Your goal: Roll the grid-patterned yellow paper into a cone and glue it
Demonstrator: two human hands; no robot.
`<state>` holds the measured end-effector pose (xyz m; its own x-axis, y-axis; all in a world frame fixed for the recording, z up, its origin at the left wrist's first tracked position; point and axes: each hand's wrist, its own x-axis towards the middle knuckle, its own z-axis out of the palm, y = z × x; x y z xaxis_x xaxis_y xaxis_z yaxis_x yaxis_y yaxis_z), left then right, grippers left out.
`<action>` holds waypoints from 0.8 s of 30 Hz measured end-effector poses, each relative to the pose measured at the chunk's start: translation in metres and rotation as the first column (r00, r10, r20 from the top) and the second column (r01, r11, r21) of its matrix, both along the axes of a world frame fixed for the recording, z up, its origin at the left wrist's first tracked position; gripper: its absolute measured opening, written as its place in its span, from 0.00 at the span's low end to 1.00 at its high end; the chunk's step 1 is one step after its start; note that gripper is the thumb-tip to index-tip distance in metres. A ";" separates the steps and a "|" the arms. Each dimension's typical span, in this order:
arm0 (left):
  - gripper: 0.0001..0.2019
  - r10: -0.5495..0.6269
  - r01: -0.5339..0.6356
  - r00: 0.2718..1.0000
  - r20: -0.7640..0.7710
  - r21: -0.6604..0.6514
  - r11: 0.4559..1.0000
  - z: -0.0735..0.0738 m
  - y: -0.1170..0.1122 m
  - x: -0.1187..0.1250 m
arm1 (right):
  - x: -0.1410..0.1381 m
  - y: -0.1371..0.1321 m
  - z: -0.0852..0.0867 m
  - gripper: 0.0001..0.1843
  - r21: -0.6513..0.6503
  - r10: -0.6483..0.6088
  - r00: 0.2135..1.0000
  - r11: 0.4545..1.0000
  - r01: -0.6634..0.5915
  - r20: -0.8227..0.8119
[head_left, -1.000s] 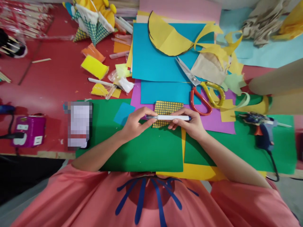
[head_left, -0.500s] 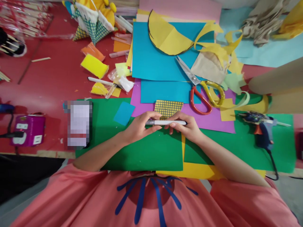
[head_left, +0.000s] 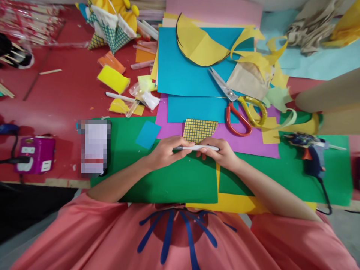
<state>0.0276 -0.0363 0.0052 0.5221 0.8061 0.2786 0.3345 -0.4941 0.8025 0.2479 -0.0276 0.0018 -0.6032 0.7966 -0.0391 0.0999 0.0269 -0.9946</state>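
Observation:
A white marker pen [head_left: 208, 148] lies level between my two hands. My left hand [head_left: 170, 150] pinches its greyish left end between thumb and fingers. My right hand [head_left: 221, 152] is closed round the right part of the barrel, thumb along the near side. Just beyond the fingers rests a yellow paper piece with a dark grid [head_left: 200, 129], its near edge partly hidden by my hands. Under the hands is a green sheet [head_left: 168, 183]. Scissors with red and yellow handles [head_left: 232, 95] lie open beyond my right hand.
Blue sheets [head_left: 180, 75] and a yellow paper fan shape [head_left: 201, 43] lie at the back. A glue gun [head_left: 315, 153] is on the right, a phone [head_left: 95, 148] and a purple power socket [head_left: 36, 154] on the left. Clay packets [head_left: 113, 78] and paper scraps are scattered beyond.
My left fingers and thumb have slid slightly right along the pen, and more of the gridded paper shows. The pen has tipped and dropped a little; other things stay put.

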 end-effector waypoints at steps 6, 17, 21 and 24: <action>0.06 0.008 -0.008 1.000 0.005 -0.023 1.000 -0.001 0.000 0.001 | -0.002 0.001 0.000 0.17 0.020 0.013 1.000 1.000 -0.013 -0.008; 0.10 0.371 -0.362 0.920 0.127 -0.091 0.928 0.003 0.013 -0.012 | 0.011 -0.001 -0.007 0.22 0.306 -0.270 0.960 0.910 0.279 -0.072; 0.13 0.561 -0.563 0.800 0.213 -0.059 0.825 -0.003 0.031 -0.023 | 0.017 0.012 -0.003 0.13 0.674 -0.553 0.828 0.646 0.358 0.091; 0.17 0.546 -0.566 0.817 0.186 0.073 0.821 -0.003 0.037 -0.025 | 0.019 0.020 -0.002 0.14 0.795 -0.589 0.765 0.580 0.176 0.261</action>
